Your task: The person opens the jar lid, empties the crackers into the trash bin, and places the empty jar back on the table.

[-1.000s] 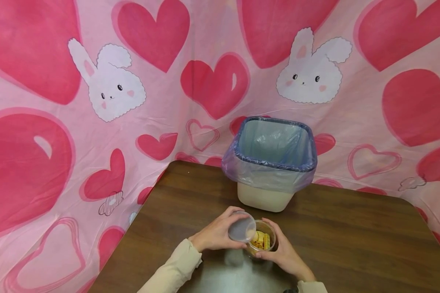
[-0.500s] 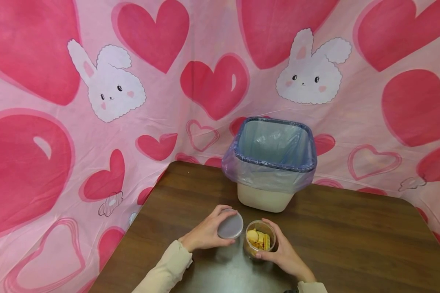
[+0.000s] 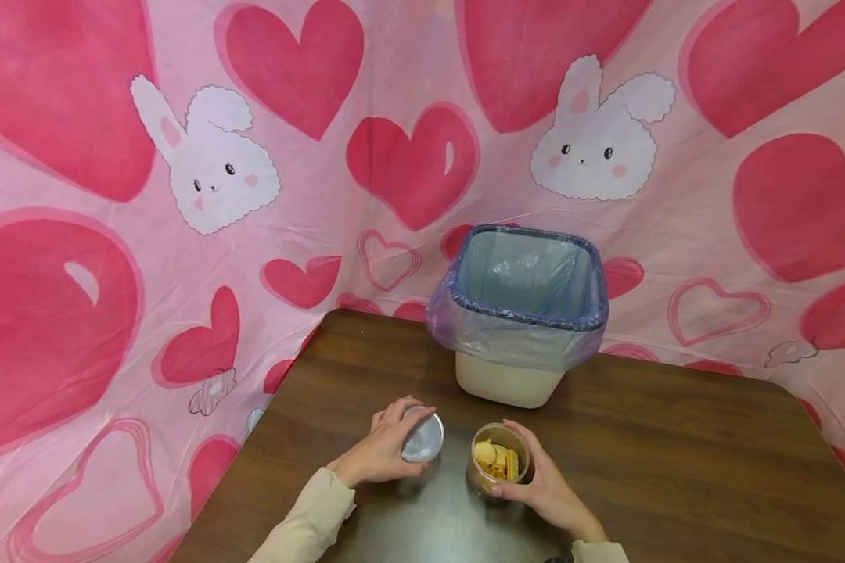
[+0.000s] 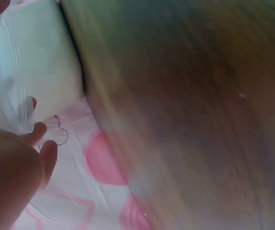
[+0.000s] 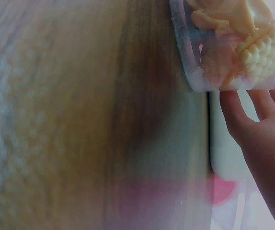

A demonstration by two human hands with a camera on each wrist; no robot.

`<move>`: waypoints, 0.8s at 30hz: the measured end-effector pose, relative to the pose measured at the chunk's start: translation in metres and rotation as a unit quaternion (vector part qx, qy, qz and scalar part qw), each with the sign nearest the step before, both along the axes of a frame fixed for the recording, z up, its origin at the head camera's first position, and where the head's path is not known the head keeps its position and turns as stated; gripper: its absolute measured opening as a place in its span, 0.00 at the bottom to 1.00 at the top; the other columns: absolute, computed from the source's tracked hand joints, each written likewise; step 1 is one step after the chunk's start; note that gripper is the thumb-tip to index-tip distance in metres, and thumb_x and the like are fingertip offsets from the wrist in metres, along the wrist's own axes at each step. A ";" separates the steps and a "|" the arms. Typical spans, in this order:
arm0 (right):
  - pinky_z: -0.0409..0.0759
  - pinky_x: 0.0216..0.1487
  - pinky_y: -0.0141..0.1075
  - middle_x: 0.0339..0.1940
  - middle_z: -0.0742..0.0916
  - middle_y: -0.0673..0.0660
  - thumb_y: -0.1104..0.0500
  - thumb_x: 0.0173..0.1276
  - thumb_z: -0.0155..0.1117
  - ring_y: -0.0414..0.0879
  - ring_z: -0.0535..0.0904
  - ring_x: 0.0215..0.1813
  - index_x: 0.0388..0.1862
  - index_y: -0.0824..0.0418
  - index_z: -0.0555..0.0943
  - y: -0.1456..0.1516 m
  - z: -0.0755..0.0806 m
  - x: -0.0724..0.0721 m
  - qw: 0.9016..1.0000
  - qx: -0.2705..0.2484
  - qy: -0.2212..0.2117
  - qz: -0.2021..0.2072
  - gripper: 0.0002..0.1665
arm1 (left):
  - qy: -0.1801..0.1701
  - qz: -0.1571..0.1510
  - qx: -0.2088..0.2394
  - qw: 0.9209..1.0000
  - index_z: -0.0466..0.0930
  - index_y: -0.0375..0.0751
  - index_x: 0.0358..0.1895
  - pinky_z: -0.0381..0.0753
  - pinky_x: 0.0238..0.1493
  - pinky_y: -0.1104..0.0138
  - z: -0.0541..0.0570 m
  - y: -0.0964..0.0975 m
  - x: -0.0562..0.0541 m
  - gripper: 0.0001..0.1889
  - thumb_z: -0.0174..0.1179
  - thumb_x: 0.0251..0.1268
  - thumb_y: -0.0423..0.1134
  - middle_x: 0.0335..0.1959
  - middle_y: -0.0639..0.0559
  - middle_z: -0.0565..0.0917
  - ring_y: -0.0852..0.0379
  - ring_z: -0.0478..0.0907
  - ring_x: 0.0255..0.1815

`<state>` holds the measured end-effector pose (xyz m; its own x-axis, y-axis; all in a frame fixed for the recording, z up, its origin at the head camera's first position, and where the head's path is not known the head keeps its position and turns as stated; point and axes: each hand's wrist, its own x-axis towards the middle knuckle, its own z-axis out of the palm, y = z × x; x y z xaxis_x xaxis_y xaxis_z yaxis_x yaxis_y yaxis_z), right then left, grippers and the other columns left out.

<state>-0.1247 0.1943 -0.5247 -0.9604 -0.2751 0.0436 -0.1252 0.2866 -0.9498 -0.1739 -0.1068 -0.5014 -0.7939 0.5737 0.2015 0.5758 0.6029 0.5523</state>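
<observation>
My left hand [image 3: 376, 455] grips a clear, round plastic lid [image 3: 424, 439] by its edge, thumb below and fingers above, tilted over the table. In the left wrist view, the ridged rim of the lid [image 4: 14, 91] shows between the fingers. To the right, my right hand [image 3: 551, 489] holds a clear plastic jar [image 3: 479, 477], its thumb at the near side and fingers round the far right. The jar stands with its mouth up and uncovered. Inside lie yellow biscuits [image 3: 496, 460]; the right wrist view shows a bumpy-faced biscuit [image 5: 262, 52] through the jar's side.
Behind the hands stands a pale bin [image 3: 510, 381] lined with a bluish-purple plastic bag [image 3: 514, 340] folded over its rim. The dark wooden table [image 3: 676, 453] extends to both sides. A pink cloth [image 3: 310, 195] with hearts and rabbits hangs behind it.
My left hand has drawn the lid leftward, away from the jar's mouth, which it partly overlapped a second ago. The right hand and jar have stayed in place.
</observation>
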 end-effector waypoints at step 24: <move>0.65 0.61 0.24 0.66 0.75 0.56 0.58 0.48 0.80 0.41 0.73 0.63 0.73 0.46 0.59 0.001 -0.002 0.000 1.000 -0.006 0.008 0.005 0.56 | -0.043 0.060 -0.014 0.997 0.60 0.45 0.72 0.62 0.57 0.50 -0.018 -0.021 0.001 0.47 0.72 0.45 0.46 0.65 0.43 0.64 0.47 0.65 0.61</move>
<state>-0.1248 0.1950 -0.5265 -0.9566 -0.2846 0.0626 -0.1439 0.2746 -0.9507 -0.1732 -0.1282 -0.5194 -0.8707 0.4784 0.1140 0.4497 0.6807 0.5783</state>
